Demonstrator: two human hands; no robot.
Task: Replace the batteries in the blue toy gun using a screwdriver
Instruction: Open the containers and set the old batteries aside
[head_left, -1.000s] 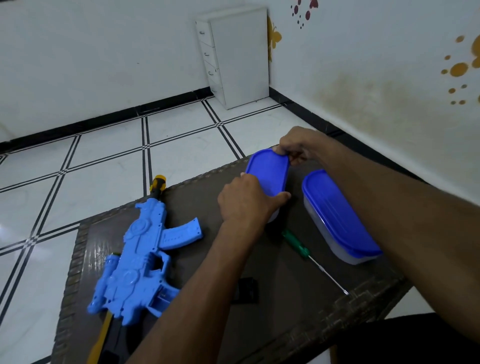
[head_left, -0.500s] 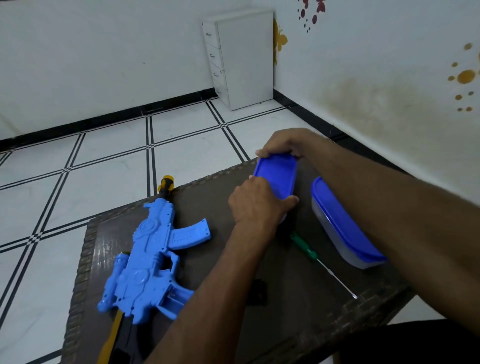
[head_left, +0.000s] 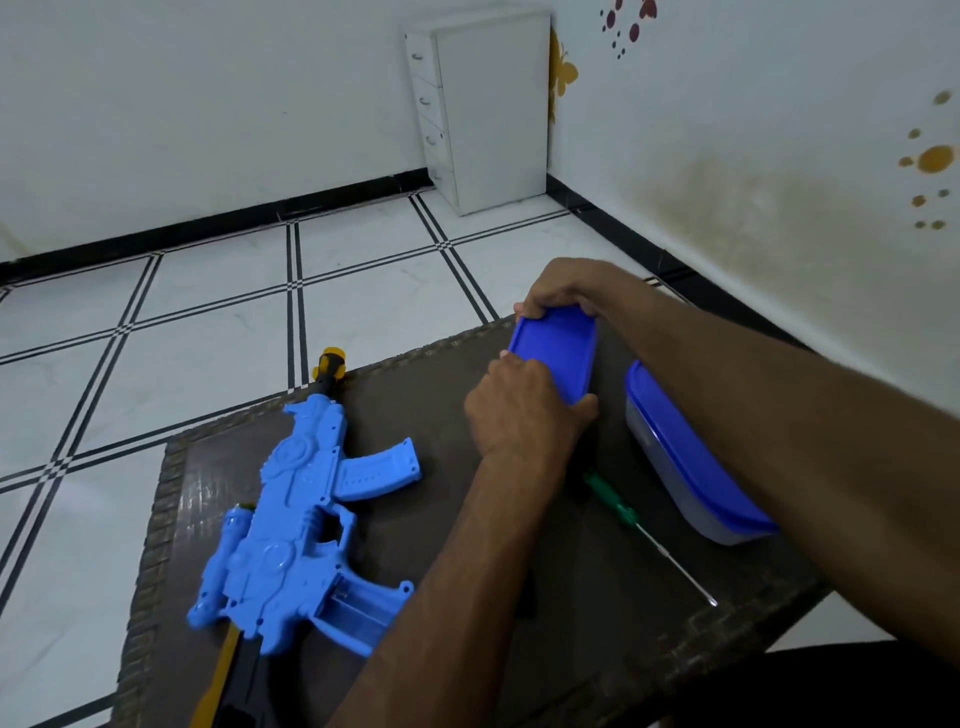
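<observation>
- One blue toy gun (head_left: 291, 525), lying flat on the tabletop (head_left: 597, 649).
- One screwdriver (head_left: 641, 530) with a green handle.
- Two blue-lidded containers: a smaller container (head_left: 561, 353) and a larger container (head_left: 685, 462).
- Two hands: the left hand (head_left: 519, 410) and the right hand (head_left: 561, 288), both on the smaller container.
- One small dark piece (head_left: 525, 597), mostly hidden by the left forearm.
- One white drawer cabinet (head_left: 488, 109) in the corner.

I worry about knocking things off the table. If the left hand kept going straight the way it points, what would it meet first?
Probably only the small blue-lidded plastic container that the left hand already holds. Beyond it comes the right hand at the far end, then the table edge; depth is unclear.
</observation>
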